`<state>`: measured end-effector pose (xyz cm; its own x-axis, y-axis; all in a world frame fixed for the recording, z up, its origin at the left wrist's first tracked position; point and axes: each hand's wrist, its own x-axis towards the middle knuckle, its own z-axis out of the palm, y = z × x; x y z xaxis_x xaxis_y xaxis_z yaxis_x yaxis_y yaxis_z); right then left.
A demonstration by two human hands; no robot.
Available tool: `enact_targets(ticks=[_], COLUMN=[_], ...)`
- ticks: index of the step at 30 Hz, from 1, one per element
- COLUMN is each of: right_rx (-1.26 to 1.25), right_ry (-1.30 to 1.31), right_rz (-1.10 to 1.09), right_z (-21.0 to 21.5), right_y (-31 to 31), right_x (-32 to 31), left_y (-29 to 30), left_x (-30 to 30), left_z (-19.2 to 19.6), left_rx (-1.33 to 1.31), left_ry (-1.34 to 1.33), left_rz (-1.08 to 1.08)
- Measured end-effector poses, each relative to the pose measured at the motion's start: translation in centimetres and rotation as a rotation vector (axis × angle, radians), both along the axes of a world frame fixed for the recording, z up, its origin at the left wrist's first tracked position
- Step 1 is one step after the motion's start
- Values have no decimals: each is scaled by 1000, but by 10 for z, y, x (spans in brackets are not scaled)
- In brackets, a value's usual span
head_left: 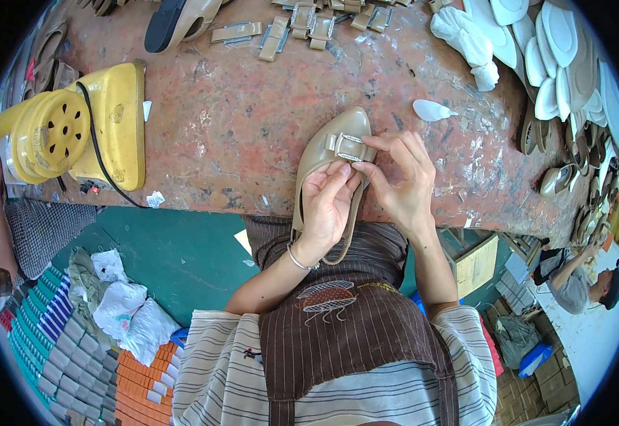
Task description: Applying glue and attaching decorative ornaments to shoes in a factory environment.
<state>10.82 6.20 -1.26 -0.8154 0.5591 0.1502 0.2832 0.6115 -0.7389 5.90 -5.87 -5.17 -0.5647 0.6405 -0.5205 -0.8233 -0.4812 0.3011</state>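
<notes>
Your left hand [325, 206] cradles the tan shoe [330, 153]; keep your right hand's [401, 181] fingertips pinching the buckle strap [348, 147] square across the toe.

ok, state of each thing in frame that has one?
tan shoe: toe on the workbench, heel end off its edge, held
left hand: gripping the shoe
right hand: fingertips on the buckle bow
buckle bow: sitting on the shoe's toe
yellow machine: on the bench, cord attached
spare bows: loose, in a row
white insoles: piled

Open red workbench [252, 128] left of shoe [327, 153]; yellow machine [111, 121] farther left.
</notes>
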Motion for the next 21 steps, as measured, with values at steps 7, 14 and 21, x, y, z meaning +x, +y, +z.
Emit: enact_targets(ticks=[7,14,21], right_rx=[33,14,-238], right_ry=[-36,-2,225], right_rz=[17,-7,-125], right_z=[-2,0,-11], right_y=[5,-2,-23], right_x=[-2,-6,30], left_y=[5,20,-10], left_x=[-1,-4,-13], left_z=[3,16,26], left_rx=[1,-331,-117], left_ry=[16,-84,-165], left_rz=[1,15,-132])
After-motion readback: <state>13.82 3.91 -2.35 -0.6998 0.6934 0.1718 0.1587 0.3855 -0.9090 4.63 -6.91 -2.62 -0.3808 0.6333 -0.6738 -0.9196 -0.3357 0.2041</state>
